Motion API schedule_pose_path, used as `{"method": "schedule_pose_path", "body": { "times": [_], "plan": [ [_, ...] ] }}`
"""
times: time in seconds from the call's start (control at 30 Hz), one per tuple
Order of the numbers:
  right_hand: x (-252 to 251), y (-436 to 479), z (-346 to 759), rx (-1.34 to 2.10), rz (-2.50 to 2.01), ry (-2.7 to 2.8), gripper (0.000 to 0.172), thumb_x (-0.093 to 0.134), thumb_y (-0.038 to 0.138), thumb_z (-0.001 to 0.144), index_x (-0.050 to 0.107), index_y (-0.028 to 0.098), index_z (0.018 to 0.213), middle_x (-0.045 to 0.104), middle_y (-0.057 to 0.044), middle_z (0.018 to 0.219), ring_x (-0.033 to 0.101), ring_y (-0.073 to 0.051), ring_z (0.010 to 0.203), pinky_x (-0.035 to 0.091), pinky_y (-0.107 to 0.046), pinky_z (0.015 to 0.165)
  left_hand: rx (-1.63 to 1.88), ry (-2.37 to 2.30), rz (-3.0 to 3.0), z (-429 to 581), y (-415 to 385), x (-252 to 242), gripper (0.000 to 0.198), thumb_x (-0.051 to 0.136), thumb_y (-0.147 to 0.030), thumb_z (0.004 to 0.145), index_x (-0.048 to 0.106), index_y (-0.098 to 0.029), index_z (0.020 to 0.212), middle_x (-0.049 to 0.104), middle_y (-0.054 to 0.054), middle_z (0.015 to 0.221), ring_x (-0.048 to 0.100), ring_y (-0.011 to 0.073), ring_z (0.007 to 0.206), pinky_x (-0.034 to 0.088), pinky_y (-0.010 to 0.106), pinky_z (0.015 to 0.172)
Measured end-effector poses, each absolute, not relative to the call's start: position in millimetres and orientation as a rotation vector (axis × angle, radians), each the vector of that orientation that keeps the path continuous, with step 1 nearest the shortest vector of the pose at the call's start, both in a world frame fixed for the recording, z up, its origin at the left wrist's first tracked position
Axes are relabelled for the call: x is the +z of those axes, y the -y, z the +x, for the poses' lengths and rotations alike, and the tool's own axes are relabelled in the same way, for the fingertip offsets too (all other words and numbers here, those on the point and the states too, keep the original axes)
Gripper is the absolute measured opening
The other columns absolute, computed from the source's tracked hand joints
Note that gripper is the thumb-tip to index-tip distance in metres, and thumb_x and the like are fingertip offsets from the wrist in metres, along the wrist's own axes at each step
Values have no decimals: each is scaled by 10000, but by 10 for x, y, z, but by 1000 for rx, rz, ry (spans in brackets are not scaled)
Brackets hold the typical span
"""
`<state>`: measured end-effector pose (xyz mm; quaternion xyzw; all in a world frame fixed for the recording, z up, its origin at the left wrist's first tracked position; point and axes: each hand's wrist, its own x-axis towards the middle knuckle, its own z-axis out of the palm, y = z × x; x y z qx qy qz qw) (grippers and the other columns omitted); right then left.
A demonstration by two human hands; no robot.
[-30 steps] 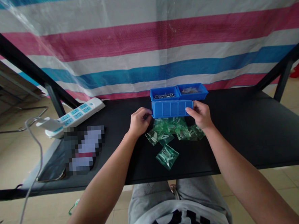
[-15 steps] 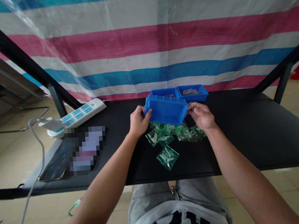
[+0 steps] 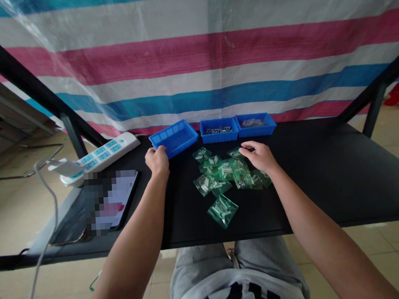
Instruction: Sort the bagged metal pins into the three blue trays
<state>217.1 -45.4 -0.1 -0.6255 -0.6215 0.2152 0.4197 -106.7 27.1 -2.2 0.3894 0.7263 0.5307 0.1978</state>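
Observation:
My left hand [image 3: 157, 161] grips the near left corner of an empty blue plastic bin [image 3: 175, 139], thumb over its rim. The bin sits at an angle at the back of the black table. My right hand [image 3: 259, 156] is open, thumb and fingers slightly apart, over the right side of a pile of small green plastic bags [image 3: 226, 169]. Its fingertips are beside one bag [image 3: 234, 153]; whether they touch it I cannot tell. Pale and metallic small parts show through the bags. One bag [image 3: 223, 211] lies apart, nearer the front edge.
Behind the pile stand a blue bin of screws [image 3: 219, 138] and another blue bin [image 3: 256, 130] with clear bags inside. To the left are a white power strip [image 3: 100, 158] with a plugged-in adapter, and a phone [image 3: 121, 199]. A striped sheet [image 3: 193, 55] hangs behind the table.
The empty blue bin has moved left from above the pile, and its open top now shows. My right hand has let go of it. The screw bin and the pile's back are uncovered.

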Motion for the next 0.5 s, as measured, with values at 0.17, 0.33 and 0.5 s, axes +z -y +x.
{"method": "schedule_pose_path", "body": {
  "times": [0.17,0.33,0.5],
  "plan": [
    [28,496,2136,520,-1552,1675,355,633,421,763,710,179,1011,723,-109,1058,671,-262,986,525,-393,846,1465,-2150,1005,-1099,-291,-8,331,645,-319,655,504,-191,925,560,11,750,588,214,768,486,365,787],
    [79,535,2113,523,-1480,1701,361,633,436,770,697,189,1025,708,-114,1075,657,-273,995,527,-382,758,1636,-2200,1309,-1096,-186,112,572,637,-341,706,444,-122,1198,573,139,1075,578,268,1010,449,427,945],
    [107,545,2087,516,-1467,1749,336,628,421,773,698,190,1008,702,-117,1066,648,-275,987,517,-390,770,1270,-2195,2121,-780,67,198,394,526,-309,822,572,-169,1187,529,166,1262,473,342,1205,375,496,1004]
  ]
}}
